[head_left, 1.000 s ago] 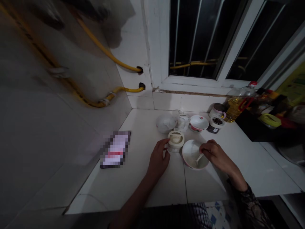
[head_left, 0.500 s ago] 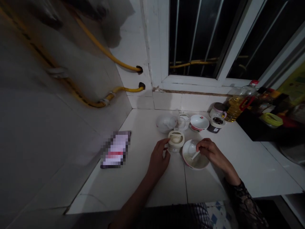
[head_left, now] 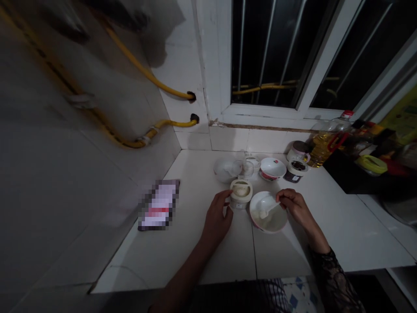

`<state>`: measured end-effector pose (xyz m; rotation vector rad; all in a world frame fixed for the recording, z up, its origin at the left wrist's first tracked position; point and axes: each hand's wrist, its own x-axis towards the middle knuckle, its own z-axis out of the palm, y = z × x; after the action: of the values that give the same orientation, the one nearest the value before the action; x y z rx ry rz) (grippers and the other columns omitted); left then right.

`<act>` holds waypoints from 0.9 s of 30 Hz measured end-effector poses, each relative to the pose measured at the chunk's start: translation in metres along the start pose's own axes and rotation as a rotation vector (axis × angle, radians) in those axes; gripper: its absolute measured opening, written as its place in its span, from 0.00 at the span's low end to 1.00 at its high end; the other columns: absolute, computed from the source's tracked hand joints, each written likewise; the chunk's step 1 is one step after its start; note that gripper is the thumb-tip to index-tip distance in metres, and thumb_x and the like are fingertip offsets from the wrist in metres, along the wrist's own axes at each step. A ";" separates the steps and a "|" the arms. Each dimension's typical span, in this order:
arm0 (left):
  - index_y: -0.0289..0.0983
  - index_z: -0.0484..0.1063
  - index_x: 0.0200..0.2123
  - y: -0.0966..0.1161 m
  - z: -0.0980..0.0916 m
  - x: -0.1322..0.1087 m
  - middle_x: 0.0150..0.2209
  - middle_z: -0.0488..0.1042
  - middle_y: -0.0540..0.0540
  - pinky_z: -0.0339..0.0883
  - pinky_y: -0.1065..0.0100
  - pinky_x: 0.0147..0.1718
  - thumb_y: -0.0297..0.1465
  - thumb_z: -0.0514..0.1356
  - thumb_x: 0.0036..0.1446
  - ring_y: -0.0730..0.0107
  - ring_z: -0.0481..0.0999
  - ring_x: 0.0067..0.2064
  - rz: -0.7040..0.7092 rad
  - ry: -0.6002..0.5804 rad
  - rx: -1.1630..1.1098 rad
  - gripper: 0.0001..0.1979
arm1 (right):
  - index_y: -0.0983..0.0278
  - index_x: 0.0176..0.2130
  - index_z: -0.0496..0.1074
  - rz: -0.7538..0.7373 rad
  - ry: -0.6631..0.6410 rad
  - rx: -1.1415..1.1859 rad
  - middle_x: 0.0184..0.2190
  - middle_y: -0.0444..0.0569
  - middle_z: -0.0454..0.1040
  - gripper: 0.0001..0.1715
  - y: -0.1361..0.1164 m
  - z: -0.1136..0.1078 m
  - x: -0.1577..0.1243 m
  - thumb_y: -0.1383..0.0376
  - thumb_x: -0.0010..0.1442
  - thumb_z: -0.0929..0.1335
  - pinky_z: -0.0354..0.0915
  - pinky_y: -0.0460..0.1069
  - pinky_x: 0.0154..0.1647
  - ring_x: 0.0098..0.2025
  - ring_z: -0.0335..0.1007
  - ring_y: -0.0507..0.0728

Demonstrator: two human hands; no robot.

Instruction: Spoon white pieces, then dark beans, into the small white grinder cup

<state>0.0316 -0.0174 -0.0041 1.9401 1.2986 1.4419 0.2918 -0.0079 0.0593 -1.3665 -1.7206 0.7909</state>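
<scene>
My right hand (head_left: 293, 206) pinches the handle of a small white spoon (head_left: 269, 210), whose bowl end hangs inside a white bowl (head_left: 279, 226). Some pale contents, too dim to name, lie in the bottom of that bowl. To its left stands a squarish clear jar (head_left: 241, 193) with a cream rim and pale contents showing at the top. My left hand (head_left: 219, 215) is beside the jar, thumb and forefinger apart, fingertips at its left side; whether they press on it I cannot tell.
Behind stand a glass bowl (head_left: 224, 169), a flowered bowl (head_left: 273, 169) and a jar of dark contents (head_left: 296, 171). An oil bottle (head_left: 321, 148) and several condiments are at the right. A blurred phone (head_left: 159, 204) lies left on the white counter (head_left: 182, 256). Yellow hoses (head_left: 130, 141) run along the wall.
My right hand has moved slightly right, and the spoon has lifted a little, with more of its handle showing. My left hand stays by the jar.
</scene>
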 end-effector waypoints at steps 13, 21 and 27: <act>0.41 0.66 0.54 0.000 -0.001 0.000 0.51 0.71 0.43 0.76 0.63 0.44 0.19 0.51 0.50 0.65 0.74 0.49 -0.017 -0.007 -0.006 0.27 | 0.63 0.20 0.72 0.194 0.093 0.356 0.13 0.40 0.61 0.07 0.000 -0.003 0.003 0.63 0.43 0.66 0.54 0.48 0.24 0.19 0.56 0.52; 0.41 0.66 0.54 -0.002 0.001 0.000 0.51 0.71 0.43 0.77 0.63 0.43 0.19 0.51 0.49 0.65 0.75 0.49 -0.005 0.001 -0.016 0.28 | 0.63 0.22 0.72 0.182 0.218 0.425 0.14 0.41 0.64 0.05 -0.005 -0.002 0.011 0.64 0.43 0.67 0.55 0.48 0.26 0.21 0.58 0.52; 0.41 0.66 0.54 -0.001 0.001 0.000 0.51 0.71 0.43 0.76 0.63 0.43 0.19 0.51 0.51 0.65 0.74 0.50 0.004 -0.005 -0.019 0.27 | 0.61 0.31 0.71 -0.153 0.311 0.171 0.21 0.43 0.68 0.09 -0.033 0.016 0.015 0.62 0.59 0.64 0.61 0.51 0.33 0.27 0.65 0.55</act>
<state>0.0315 -0.0167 -0.0054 1.9340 1.2749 1.4451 0.2601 -0.0010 0.0816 -1.1585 -1.4593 0.5902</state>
